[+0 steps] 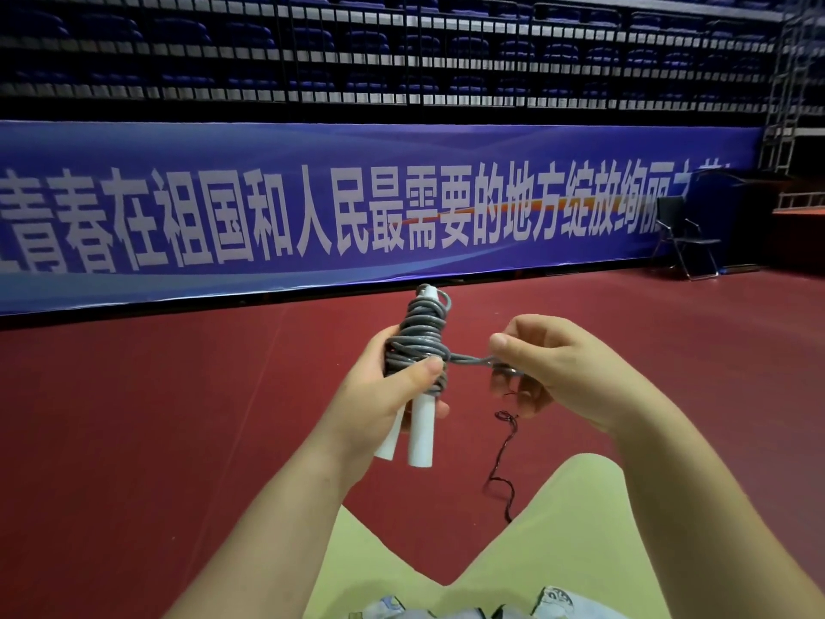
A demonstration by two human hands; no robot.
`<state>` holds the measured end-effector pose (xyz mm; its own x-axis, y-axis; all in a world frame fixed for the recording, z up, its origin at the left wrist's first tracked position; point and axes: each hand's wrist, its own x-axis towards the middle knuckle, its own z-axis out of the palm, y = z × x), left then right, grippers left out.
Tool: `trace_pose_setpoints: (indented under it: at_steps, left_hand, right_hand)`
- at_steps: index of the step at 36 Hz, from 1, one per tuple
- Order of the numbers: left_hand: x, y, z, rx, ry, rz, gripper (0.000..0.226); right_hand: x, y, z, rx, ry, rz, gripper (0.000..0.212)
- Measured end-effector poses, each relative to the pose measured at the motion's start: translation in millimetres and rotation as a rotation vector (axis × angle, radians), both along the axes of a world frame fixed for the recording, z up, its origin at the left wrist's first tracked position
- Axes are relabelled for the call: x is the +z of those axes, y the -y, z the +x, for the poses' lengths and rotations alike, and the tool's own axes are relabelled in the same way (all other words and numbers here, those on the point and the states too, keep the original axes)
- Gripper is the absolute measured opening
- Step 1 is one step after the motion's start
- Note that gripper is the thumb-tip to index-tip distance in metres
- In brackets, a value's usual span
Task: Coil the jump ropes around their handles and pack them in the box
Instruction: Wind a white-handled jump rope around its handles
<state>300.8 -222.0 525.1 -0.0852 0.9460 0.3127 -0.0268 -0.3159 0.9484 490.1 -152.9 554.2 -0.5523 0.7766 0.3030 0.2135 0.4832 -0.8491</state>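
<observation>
Head view, nearest: pale yellow-green trouser legs [504, 551] spread in a V at the bottom edge, with a scrap of patterned cloth [553, 603] low between them; both bare forearms reach forward from here.
Left hand [384, 395]: curled round the jump rope bundle, thumb pressed across the grey coils, fingers wrapped behind them.
Jump rope [417, 339]: grey cord wound many times round two white handles [422, 431], held nearly upright in front of the person, above the floor; the handles' lower ends stick out below the left hand, and one white tip shows at the top of the coils.
Right hand [549, 364]: just right of the bundle, fingers curled, thumb and fingers pinching the loose end of the grey cord, which runs in a short taut stretch from the coils.
Thin dark string [502, 453]: hangs from under the right hand and trails in loose curves toward the right leg.
Floor [178, 417]: smooth dark red sports surface, running out to the wall.
Banner [357, 207]: long blue strip with large white Chinese characters along the base of the stand.
Folding chair [685, 236]: black, standing on the floor at the right end of the banner.
Seating [312, 51]: rows of dark blue folded seats behind railings, dimly lit, above the banner.
Far right: metal scaffold frame [790, 96] beside a dark raised platform.
</observation>
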Motion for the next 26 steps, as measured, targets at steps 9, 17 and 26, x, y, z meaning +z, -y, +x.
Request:
trace_pose_setpoints:
  at_steps: [9,17,26]
  left_hand:
    - [-1.0,-0.8,-7.2,-0.021,0.076,-0.105,0.048]
    - [1.3,-4.4,-11.1,0.042,-0.127,-0.011,0.048]
    - [2.1,-4.9,-12.6,0.126,-0.159,0.06,0.044]
  right_hand:
    - [-9.0,-11.9,1.7,0.113,-0.3,0.008,0.026]
    - [-9.3,-8.7,-18.5,0.658,-0.729,-0.263,0.037]
    - [-11.5,0.7,-34.9,0.684,-0.867,-0.39,0.023]
